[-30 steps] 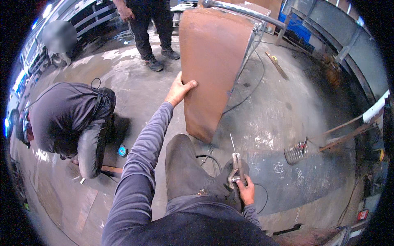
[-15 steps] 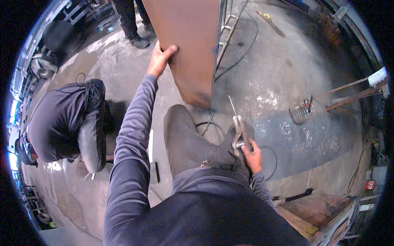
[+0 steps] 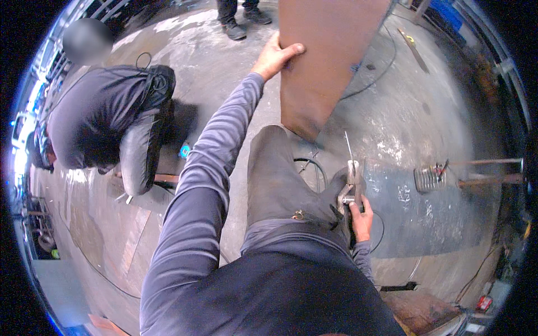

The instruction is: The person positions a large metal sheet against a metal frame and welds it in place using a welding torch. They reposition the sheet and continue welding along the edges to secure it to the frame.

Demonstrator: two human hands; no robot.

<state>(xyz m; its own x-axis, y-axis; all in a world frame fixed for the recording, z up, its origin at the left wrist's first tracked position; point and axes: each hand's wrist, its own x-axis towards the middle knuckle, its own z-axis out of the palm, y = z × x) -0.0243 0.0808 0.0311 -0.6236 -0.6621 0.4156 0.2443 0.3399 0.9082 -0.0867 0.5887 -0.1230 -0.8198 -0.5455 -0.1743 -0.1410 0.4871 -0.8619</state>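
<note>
My left hand (image 3: pixel 274 59) grips the left edge of a tall rust-brown metal panel (image 3: pixel 325 61), thumb on its face and fingers hidden behind. The panel's lower corner comes down close to the floor beyond my knees. My right hand (image 3: pixel 362 219), beside my right thigh, is closed round a worn welding electrode holder (image 3: pixel 352 182). A thin pale welding rod (image 3: pixel 348 144) sticks up from its jaws, tilted slightly left, apart from the panel. Part of the holder's grip is hidden by my fingers.
A person (image 3: pixel 103 120) crouches low on my left; another person's legs (image 3: pixel 230 17) stand at the far side. Black cable (image 3: pixel 314 168) curls on the floor beyond my knees. On the right are a ribbed metal container (image 3: pixel 430 178), steel bars (image 3: pixel 490 182) and a dark floor sheet (image 3: pixel 414 224).
The view has shifted, and the panel now leans with its top farther right. My left hand still holds its edge; my right hand keeps the electrode holder near my thigh.
</note>
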